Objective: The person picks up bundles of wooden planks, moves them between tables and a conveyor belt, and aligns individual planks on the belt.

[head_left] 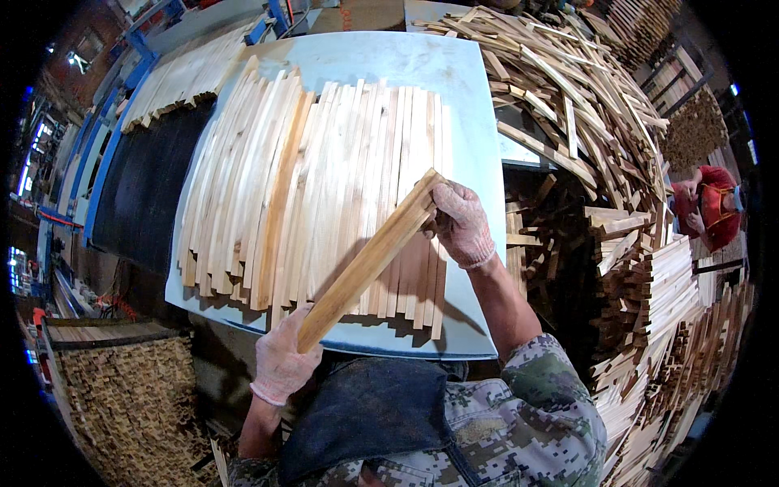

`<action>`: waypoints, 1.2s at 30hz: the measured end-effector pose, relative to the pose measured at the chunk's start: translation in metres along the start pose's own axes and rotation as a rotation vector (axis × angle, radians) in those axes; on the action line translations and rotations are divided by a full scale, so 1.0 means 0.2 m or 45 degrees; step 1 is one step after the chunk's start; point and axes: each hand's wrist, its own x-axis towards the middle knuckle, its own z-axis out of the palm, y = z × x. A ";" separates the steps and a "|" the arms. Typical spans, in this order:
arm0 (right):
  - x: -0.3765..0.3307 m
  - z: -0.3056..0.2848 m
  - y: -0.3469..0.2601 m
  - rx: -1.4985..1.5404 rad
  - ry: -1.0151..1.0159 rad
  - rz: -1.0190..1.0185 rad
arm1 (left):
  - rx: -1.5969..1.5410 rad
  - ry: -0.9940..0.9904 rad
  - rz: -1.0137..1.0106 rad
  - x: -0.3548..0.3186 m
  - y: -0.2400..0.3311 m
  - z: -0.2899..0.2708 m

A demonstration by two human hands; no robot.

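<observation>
At centre, left hand (286, 357) and right hand (461, 221) grip a plank (369, 261); a loosened hold could jolt strips (345, 162) beneath.

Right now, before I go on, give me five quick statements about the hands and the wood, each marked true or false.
1. The left hand and right hand hold one wooden strip. True.
2. A row of strips lies on the pale blue tabletop. True.
3. The held strip runs parallel to the row. False: it slants across it.
4. Both hands are bare. False: both wear pale gloves.
5. The jumbled wood pile is on the person's right. True.
</observation>
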 end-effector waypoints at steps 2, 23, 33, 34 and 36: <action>0.01 -0.03 -0.01 0.038 -0.032 -0.014 | 0.002 -0.010 0.012 0.01 0.03 -0.01; -0.07 -0.22 -0.24 0.159 0.034 -0.288 | 0.001 -0.078 0.173 0.21 0.24 0.00; -0.03 -0.27 -0.19 0.205 0.096 -0.164 | -0.424 -0.386 0.135 0.31 0.22 0.05; -0.04 -0.24 -0.18 0.207 0.100 -0.162 | -0.549 -0.513 0.027 0.33 0.23 0.05; -0.07 -0.23 -0.14 0.297 -0.038 -0.092 | -0.795 -0.765 -0.204 0.33 0.24 0.05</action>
